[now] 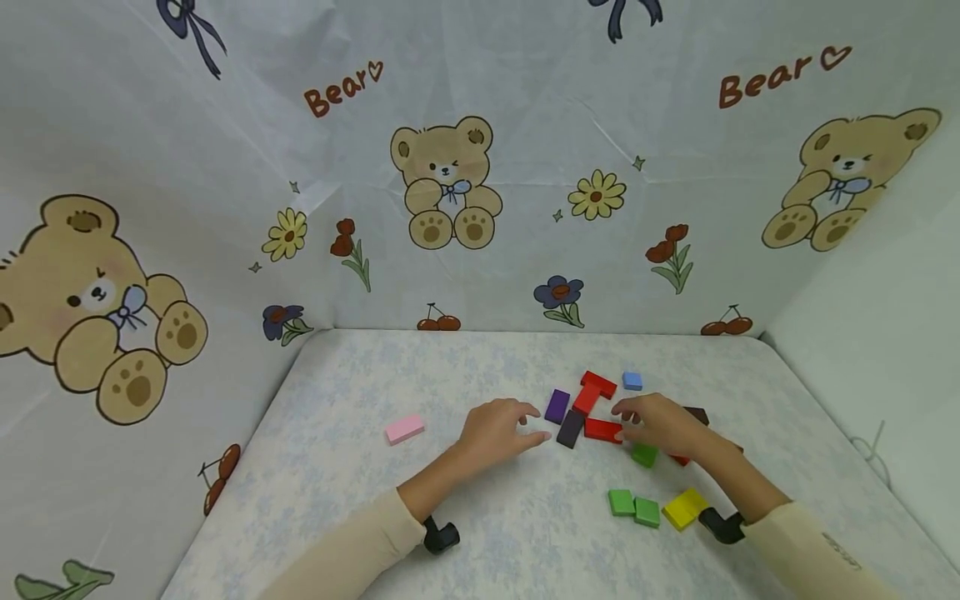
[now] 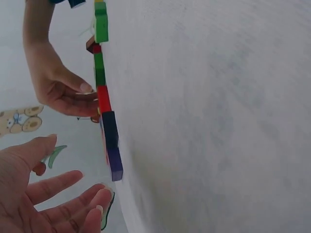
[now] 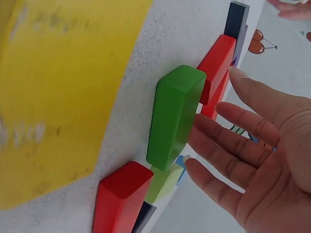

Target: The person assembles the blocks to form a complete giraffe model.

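Note:
My left hand (image 1: 495,429), fingers spread and holding nothing, hovers left of a purple block (image 1: 557,406) and a black block (image 1: 570,429). Over the right side of the group is my right hand (image 1: 660,421), its fingers loosely bent around no block. In the right wrist view its thumb tip is close to a red block (image 3: 217,60); whether they touch I cannot tell. A dark green block (image 3: 176,119) lies beside that red one. Behind, two more red blocks (image 1: 586,400) join in a T shape. Part of a dark block (image 1: 697,415) shows past the right hand.
A pink block (image 1: 405,430) lies apart on the left of the pale table (image 1: 352,375). Nearer the front right are two light green blocks (image 1: 621,502) and yellow blocks (image 1: 684,509). A small blue block (image 1: 632,381) sits at the back. A bear-print cloth (image 1: 517,100) hangs behind.

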`<state>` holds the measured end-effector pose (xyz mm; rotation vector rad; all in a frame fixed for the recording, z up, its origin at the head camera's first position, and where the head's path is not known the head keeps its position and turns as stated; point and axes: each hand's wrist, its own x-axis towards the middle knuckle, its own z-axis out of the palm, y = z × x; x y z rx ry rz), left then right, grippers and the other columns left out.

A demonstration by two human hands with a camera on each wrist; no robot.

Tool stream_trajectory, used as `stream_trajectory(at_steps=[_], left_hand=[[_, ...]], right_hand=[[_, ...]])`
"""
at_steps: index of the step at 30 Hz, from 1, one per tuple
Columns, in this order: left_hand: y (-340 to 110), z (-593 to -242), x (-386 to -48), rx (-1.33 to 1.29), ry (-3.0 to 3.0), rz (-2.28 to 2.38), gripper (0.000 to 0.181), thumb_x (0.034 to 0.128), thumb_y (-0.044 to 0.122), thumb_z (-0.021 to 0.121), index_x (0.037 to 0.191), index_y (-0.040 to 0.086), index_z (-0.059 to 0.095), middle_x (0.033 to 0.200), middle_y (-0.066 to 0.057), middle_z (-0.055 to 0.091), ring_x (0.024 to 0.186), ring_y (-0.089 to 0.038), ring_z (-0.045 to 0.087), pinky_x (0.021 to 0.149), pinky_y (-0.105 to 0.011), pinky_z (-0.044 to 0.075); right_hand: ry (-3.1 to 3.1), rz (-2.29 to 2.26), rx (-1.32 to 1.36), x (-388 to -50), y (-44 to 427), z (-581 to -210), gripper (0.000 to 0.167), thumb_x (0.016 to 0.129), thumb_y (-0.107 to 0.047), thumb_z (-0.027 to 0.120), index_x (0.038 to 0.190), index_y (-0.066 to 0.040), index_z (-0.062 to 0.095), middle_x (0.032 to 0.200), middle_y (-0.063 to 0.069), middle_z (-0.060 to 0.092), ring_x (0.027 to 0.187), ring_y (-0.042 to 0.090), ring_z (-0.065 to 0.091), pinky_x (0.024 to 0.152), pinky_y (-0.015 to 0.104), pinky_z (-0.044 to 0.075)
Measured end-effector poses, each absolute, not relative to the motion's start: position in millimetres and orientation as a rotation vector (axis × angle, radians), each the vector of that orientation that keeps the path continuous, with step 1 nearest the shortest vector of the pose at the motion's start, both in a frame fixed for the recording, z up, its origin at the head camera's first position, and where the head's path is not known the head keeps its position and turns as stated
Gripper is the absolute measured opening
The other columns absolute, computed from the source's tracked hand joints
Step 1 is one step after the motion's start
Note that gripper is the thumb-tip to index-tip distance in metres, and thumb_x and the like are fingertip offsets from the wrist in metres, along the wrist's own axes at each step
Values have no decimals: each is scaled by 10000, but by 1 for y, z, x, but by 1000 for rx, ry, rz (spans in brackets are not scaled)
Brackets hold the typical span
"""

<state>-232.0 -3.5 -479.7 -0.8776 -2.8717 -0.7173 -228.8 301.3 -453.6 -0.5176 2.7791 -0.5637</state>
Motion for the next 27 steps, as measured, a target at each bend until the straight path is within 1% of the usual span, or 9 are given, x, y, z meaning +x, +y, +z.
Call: stream_trajectory(at_steps=[6,8,9,11,13,15,18,24,27], left_hand=[[30,-492,-239,-856,-2905,-622,405,866,543,765,1084,205,806,934,72,753,733,-41,621,483,-201,417],[38,-495,-241,-846,-2900,-544,392,854,556,773,1009,198,813,886,80,744,695,-36,609,460,-198,401],[42,-496,-242,-840,-2899,-494,381,851,567,770,940,198,807,831,89,725,663,-32,588,449,-197,386],[49,-496,-244,-836,-2886,-382,404,852,590,758,780,193,756,691,99,635,578,-28,511,423,-195,332],[54,-495,-243,-835,-2871,-290,476,853,604,749,640,191,648,573,87,496,506,-41,420,399,-208,287],[60,-493,-242,-833,-2866,-216,547,858,615,737,567,193,545,527,74,393,478,-58,358,396,-227,262],[68,-489,-238,-830,-2879,-135,538,861,615,732,578,195,552,516,72,412,473,-65,385,398,-242,294],[78,-485,-234,-795,-2943,-40,388,872,567,747,770,194,721,596,61,562,540,-91,520,442,-273,386],[78,-486,-234,-786,-2970,-61,349,877,510,767,750,188,721,589,56,561,540,-94,524,442,-281,394]], right_hand=[[2770,-556,-559,-232,299,-457,343,858,-165,830,1161,-55,714,947,20,687,823,147,605,756,327,570],[2767,-555,-561,-232,299,-458,327,847,-161,840,1136,-68,722,928,8,683,803,137,592,749,312,565],[2767,-553,-575,-233,299,-458,321,842,-160,844,1125,-68,723,917,3,680,792,134,584,740,306,561],[2765,-556,-588,-233,298,-459,306,836,-154,849,1104,-69,727,898,-3,674,774,131,570,729,291,551],[2766,-555,-603,-234,298,-459,289,833,-151,850,1085,-76,731,879,-14,666,763,125,557,719,271,538],[2768,-556,-619,-234,297,-460,275,833,-149,851,1070,-78,731,863,-21,657,753,122,548,708,259,526],[2771,-553,-632,-234,297,-460,262,830,-146,853,1053,-86,729,850,-28,646,742,120,537,698,249,515],[2773,-558,-626,-236,298,-462,259,822,-171,864,1027,-95,726,821,-28,632,723,122,527,678,245,509],[2773,-556,-619,-237,297,-463,261,817,-177,868,1020,-91,728,803,-34,620,714,122,520,669,244,502]])
